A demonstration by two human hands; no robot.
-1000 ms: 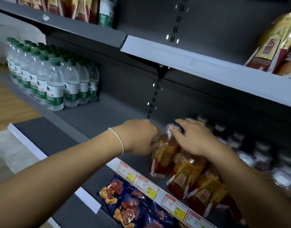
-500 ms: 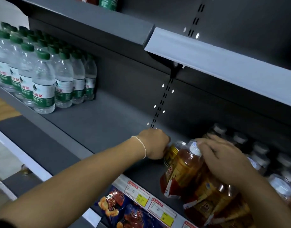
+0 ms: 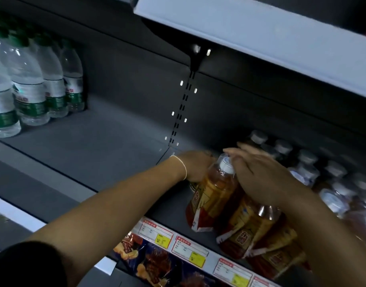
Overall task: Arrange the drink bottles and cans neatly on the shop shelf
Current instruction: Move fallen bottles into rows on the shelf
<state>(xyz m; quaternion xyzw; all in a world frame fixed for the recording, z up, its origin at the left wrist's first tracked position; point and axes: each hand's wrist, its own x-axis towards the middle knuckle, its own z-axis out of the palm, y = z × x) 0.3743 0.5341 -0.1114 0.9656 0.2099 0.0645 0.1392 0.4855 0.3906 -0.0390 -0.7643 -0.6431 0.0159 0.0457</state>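
An amber tea bottle [image 3: 215, 193] with a white cap and a red-yellow label stands tilted at the front of the dark shelf [image 3: 95, 146]. My right hand [image 3: 260, 175] lies against its cap and neck with the fingers stretched out. A second tea bottle [image 3: 248, 226] and more like it stand under my right forearm. My left hand [image 3: 195, 165] reaches behind the front bottle, its fingers curled round a gold can [image 3: 193, 185] that is mostly hidden. Rows of white-capped bottles [image 3: 306, 172] fill the shelf to the right.
Green-labelled water bottles [image 3: 32, 85] stand in rows at the shelf's left end, with bare shelf between them and my hands. The upper shelf's white edge [image 3: 260, 36] overhangs. Price tags [image 3: 188, 247] line the front rail, with snack bags [image 3: 153, 262] on the shelf below.
My right hand has loosened from the bottle cap and its fingers now stretch out. My left hand has moved behind the front bottle onto the can. The view has shifted closer and rightward.
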